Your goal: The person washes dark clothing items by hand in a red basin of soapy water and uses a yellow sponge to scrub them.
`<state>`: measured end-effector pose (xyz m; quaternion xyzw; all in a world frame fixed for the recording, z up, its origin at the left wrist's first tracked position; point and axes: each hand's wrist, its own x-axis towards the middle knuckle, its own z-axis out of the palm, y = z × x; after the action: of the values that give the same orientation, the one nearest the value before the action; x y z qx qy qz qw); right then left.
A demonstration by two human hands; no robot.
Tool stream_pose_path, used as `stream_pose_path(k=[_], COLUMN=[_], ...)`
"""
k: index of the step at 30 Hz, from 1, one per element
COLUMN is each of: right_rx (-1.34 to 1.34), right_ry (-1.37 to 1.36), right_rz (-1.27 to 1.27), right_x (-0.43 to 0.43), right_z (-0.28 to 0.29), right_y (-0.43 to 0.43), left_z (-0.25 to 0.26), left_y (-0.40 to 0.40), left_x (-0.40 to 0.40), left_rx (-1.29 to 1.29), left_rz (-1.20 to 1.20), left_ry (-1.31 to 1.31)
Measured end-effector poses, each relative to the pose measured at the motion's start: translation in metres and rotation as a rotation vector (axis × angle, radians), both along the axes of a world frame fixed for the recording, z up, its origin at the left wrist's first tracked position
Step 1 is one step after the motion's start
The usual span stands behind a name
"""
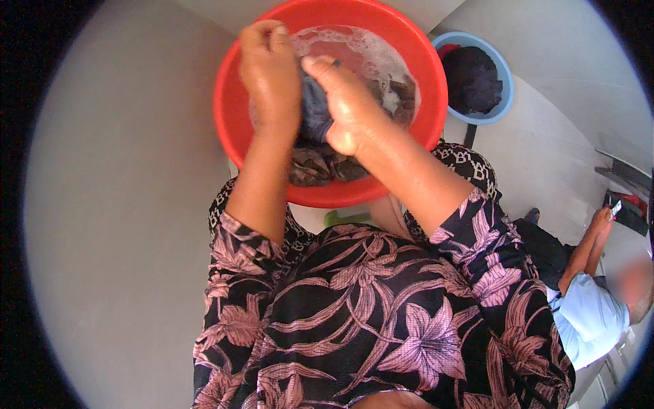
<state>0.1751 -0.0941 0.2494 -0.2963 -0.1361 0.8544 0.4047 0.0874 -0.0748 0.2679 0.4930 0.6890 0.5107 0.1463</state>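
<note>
Both of my hands are over a red plastic basin (pixel 431 102) of soapy water, gripping one dark blue-grey wet cloth (pixel 314 105). My left hand (pixel 271 76) is curled into a fist around the cloth's left side and looks slightly blurred. On the right side, my right hand (pixel 350 102) is closed on the same cloth, thumb pointing up and left. White suds (pixel 375 51) float at the far side of the water. Brown patterned wet fabric (pixel 309 166) lies in the basin below my wrists, and more shows at the right. The fingers' undersides are hidden.
A light blue basin (pixel 506 87) with dark clothes (pixel 470 79) stands right of the red one. A grey wall (pixel 122 168) rises at my left. Behind me on the right, a seated person (pixel 587 312) holds a phone (pixel 616 208). Something green (pixel 347 217) lies under the red basin.
</note>
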Motion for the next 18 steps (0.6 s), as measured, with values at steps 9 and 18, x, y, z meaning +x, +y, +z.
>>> stream_pose_path(k=[9,18], right_rx=[-0.073,0.131], right_ry=[-0.171,0.413], right_rz=[-0.260,0.094], right_x=[-0.003,0.060], right_z=[-0.014,-0.050], right_y=[0.015,0.052], left_z=[0.001,-0.010], left_y=[0.000,-0.038], left_x=[0.018,0.065], left_rx=[-0.021,0.021], left_rz=[-0.102,-0.518], left_ry=[0.112,0.583])
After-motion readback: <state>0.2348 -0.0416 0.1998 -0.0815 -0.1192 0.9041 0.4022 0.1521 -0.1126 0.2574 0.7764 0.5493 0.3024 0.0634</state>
